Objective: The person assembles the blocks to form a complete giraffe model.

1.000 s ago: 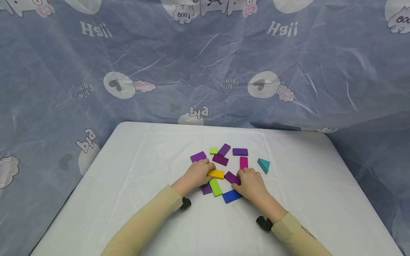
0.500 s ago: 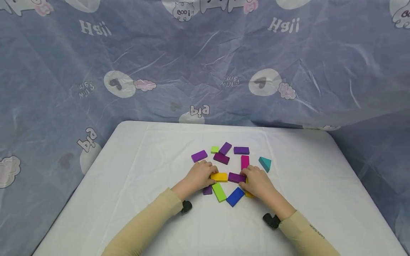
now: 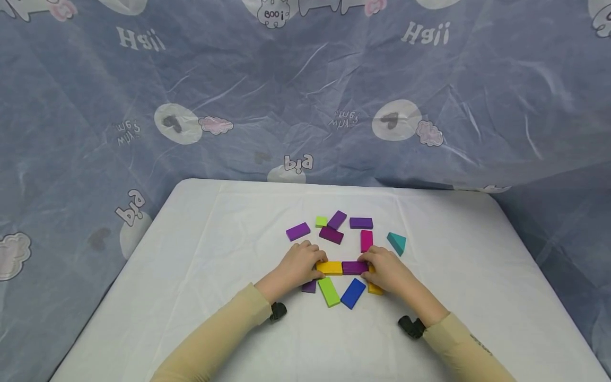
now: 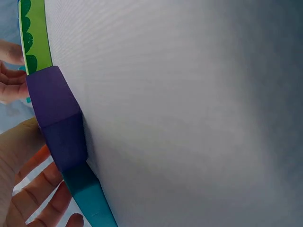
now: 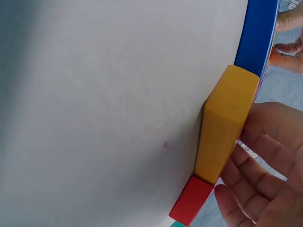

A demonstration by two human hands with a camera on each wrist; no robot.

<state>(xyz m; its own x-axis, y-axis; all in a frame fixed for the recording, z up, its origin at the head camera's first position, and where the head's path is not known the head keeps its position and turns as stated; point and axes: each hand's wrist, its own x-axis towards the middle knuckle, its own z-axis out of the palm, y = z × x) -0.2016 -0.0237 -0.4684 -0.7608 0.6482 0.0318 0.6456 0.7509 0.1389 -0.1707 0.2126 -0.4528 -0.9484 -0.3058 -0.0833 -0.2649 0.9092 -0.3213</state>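
In the head view my left hand (image 3: 296,263) pinches the left end of a yellow block (image 3: 330,268) between thumb and fingers. My right hand (image 3: 389,268) pinches the right end of a purple block (image 3: 354,268). The two blocks lie end to end in a straight row. Just in front of them are a lime green block (image 3: 329,292) and a blue block (image 3: 353,293), both slanted. A dark purple block (image 3: 309,287) sits partly hidden under the left hand. Another yellow block (image 5: 222,127) shows right beside the right hand in the right wrist view.
Behind the hands lie a magenta block (image 3: 366,241), a teal triangle block (image 3: 396,243), a small lime block (image 3: 321,222) and several purple blocks (image 3: 298,232). All rest on a white-covered table (image 3: 229,228). A printed grey-blue curtain (image 3: 286,90) hangs behind its far edge.
The purple block has swung from slanted to straight, its end now against the yellow block. The blue block has turned steeper. My right hand has shifted right, uncovering part of the second yellow block.
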